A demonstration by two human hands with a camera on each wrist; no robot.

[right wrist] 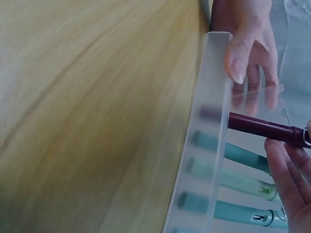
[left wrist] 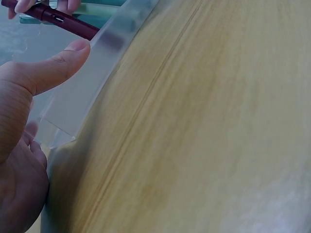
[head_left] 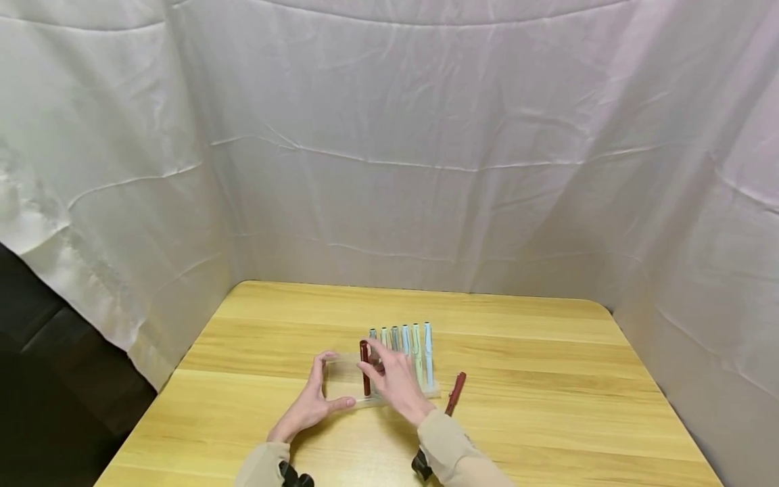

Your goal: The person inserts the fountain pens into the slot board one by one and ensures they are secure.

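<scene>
A dark red pen [head_left: 365, 368] stands with its lower end in a frosted clear pen holder [right wrist: 211, 87], at the left of the row. My right hand [head_left: 398, 382] pinches this pen near its cap; in the right wrist view the fingers [right wrist: 286, 179] close on it from the side. My left hand [head_left: 310, 402] grips the holder's left end, the thumb [left wrist: 58, 68] along the front wall and the other fingers behind. To the right of the red pen, several teal, pale green and light blue pens [head_left: 429, 352] fill the holder, partly hidden by my right hand.
A second dark red pen [head_left: 455, 392] lies on the wooden table [head_left: 548, 406] just right of the holder, its near end by my right sleeve. Pale grey curtains [head_left: 389, 149] surround the table at the back and sides.
</scene>
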